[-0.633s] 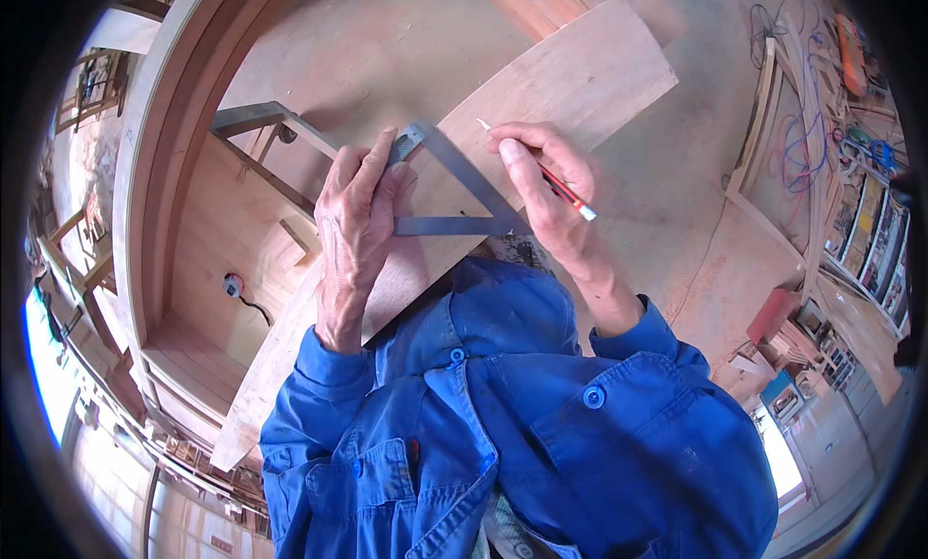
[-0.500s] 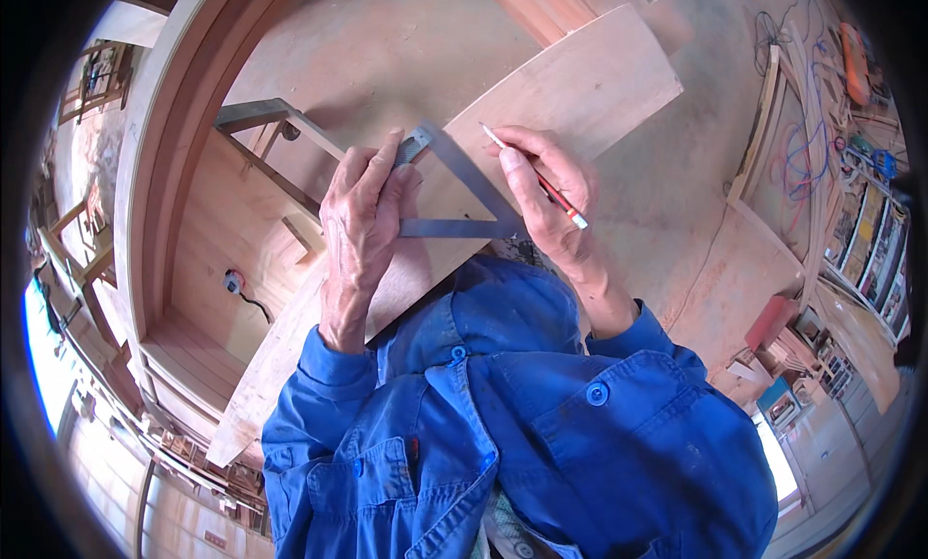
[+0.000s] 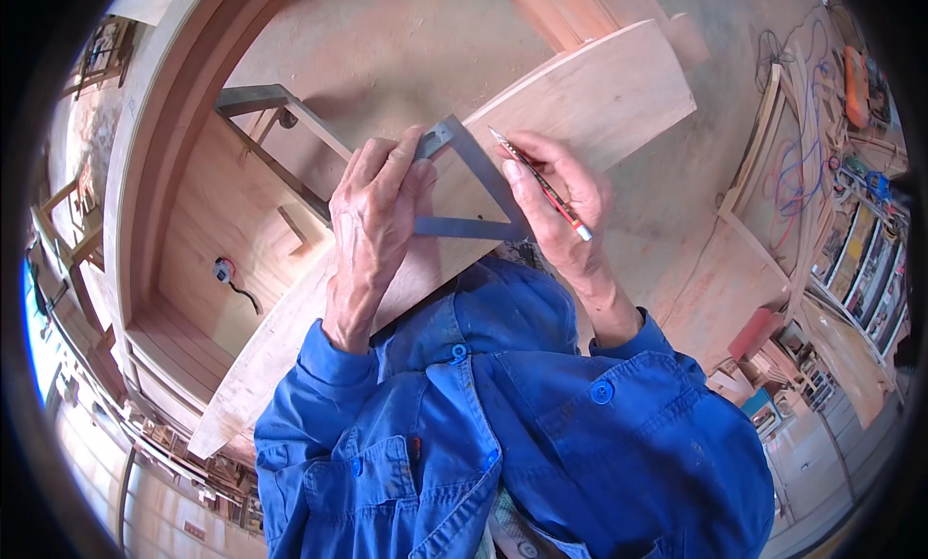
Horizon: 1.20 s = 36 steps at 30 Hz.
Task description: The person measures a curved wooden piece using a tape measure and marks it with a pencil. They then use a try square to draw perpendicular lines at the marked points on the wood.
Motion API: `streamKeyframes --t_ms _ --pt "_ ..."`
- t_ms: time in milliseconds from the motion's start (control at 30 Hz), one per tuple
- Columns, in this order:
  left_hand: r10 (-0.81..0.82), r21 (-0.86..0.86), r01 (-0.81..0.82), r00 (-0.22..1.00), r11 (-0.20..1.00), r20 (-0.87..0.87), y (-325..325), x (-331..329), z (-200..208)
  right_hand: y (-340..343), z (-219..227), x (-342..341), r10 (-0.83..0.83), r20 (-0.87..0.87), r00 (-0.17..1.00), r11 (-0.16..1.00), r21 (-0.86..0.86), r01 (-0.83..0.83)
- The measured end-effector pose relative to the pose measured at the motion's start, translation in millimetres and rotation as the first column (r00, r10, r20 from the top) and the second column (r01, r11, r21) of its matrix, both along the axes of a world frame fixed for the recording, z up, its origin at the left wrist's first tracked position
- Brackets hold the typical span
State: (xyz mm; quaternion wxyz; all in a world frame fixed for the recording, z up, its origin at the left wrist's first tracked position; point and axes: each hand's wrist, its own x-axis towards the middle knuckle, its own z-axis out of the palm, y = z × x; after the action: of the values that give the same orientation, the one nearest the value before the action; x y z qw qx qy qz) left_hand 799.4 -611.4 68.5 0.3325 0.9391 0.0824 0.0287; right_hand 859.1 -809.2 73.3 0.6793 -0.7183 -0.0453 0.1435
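A pale wooden board (image 3: 607, 93) lies slantwise in front of me, from the lower left to the upper right. On it rests a grey metal triangular square (image 3: 478, 169), open in the middle. My left hand (image 3: 369, 213) is closed round the thick edge of this square. In my right hand (image 3: 570, 203) a red and black pencil (image 3: 547, 186) is pinched, its pale sharpened tip pointing up and left. That tip is just beyond the square's right-hand blade, over the board; whether it touches the wood I cannot tell. The right fingers are beside the square's lower right corner.
A large curved wooden frame (image 3: 145, 163) stands on the left, with a plywood panel (image 3: 208, 216) inside it. A small round device with a black cord (image 3: 224, 269) sits on that panel. Wood strips (image 3: 754, 143), coloured hoses (image 3: 800, 172) and crowded tool trays (image 3: 860, 250) are on the right.
The square and both hands appear slightly farther right, with the left hand still holding the square. The pencil has rolled or tilted a little in my right hand. The whole view has shifted slightly.
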Motion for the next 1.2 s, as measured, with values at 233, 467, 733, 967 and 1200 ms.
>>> streamKeyframes --t_ms 233,467,733,967,1200 --pt "0.011 -0.005 -0.011 0.999 1.000 0.048 -1.0 -0.4 -4.8 1.7 -16.4 9.2 0.151 0.309 0.939 0.968 -0.239 -0.077" --pt "0.025 -0.006 -0.025 0.998 1.000 0.051 -0.8 -0.8 -9.1 7.6 -13.0 11.9 0.160 0.336 0.928 0.964 -0.255 -0.073" --pt "0.030 -0.017 -0.030 0.999 0.999 0.034 -2.4 1.3 -6.8 6.5 -13.6 14.8 0.181 0.377 0.908 0.953 -0.295 -0.068" --pt "0.028 -0.036 -0.026 0.998 0.999 0.051 -1.6 0.4 -6.9 -8.5 -4.1 8.3 0.242 0.380 0.893 0.940 -0.320 -0.119" --pt "0.027 -0.023 -0.026 0.998 0.999 0.058 -1.5 -0.5 -7.4 4.9 -7.3 13.0 0.222 0.367 0.904 0.938 -0.334 -0.095"
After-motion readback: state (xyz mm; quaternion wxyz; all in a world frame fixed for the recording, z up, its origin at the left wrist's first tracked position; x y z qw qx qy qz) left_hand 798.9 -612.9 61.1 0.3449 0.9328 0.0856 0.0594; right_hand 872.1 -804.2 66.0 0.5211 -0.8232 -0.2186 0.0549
